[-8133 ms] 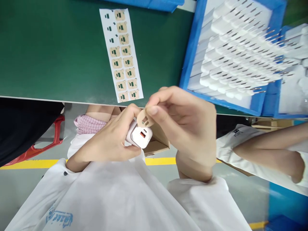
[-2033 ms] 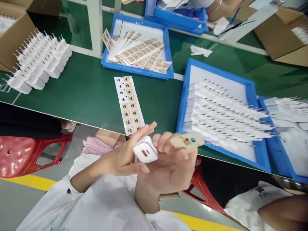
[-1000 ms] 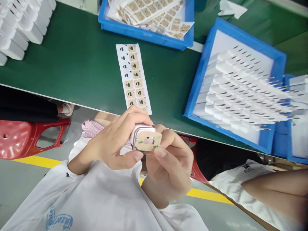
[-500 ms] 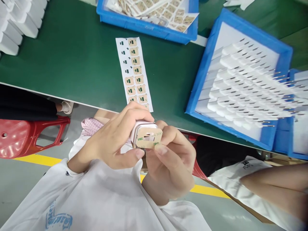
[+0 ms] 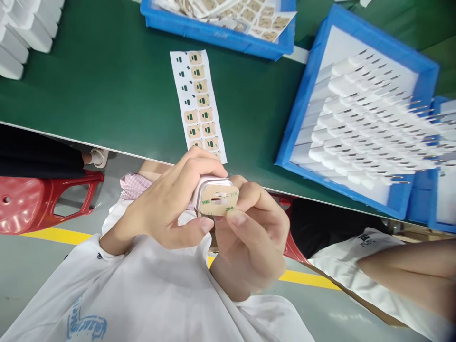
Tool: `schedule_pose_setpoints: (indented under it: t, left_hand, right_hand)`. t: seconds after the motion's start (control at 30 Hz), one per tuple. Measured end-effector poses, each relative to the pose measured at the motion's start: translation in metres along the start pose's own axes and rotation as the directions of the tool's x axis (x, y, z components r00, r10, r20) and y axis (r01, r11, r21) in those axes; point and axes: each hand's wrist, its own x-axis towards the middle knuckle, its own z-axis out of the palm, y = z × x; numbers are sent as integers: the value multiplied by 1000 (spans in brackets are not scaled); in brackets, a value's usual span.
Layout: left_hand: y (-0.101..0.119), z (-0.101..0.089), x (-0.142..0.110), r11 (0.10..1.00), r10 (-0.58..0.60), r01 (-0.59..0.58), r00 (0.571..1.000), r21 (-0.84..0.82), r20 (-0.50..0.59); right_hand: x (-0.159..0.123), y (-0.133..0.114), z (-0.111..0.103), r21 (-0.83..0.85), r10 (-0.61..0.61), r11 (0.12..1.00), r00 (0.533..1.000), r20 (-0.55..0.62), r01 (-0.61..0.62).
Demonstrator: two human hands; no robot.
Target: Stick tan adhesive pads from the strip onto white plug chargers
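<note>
My left hand (image 5: 174, 202) is wrapped round a white plastic housing (image 5: 196, 192) with rounded corners, its end face turned up toward me. Over that face lies a tan adhesive sticker (image 5: 210, 204) with green print and a cut-out in the middle. Thumb and forefinger of my right hand (image 5: 254, 228) pinch the sticker's right edge. Whether the sticker fully touches the face I cannot tell. Just beyond my hands, a white backing sheet (image 5: 196, 104) with two columns of such stickers lies on the green table (image 5: 107, 95); several places in its left column are bare.
A blue bin (image 5: 217, 35) of sticker sheets stands at the back. At right, a blue tray (image 5: 295, 118) holds rows of white parts with metal pins (image 5: 363, 123). White housings (image 5: 32, 28) stand at far left. Red stools (image 5: 32, 199) and another person's arm (image 5: 409, 261) are beside me.
The sticker now sits squarer over the housing's face, its left side closer to the face's edge. Both hands keep their grip; the view has shifted slightly.
</note>
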Motion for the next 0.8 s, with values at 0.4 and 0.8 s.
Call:
schedule_pose_setpoints:
  t: [0.4, 0.8]
  left_hand:
    - [-2, 4, -1, 999, -29, 28, 999, -27, -37]
    - [-10, 12, 3, 999, 40, -38, 990, 20, -137]
  right_hand:
    - [-2, 2, -1, -26, -12, 1000, 1000, -15, 12]
    - [-5, 10, -4, -237, -194, 955, 979, -53, 177]
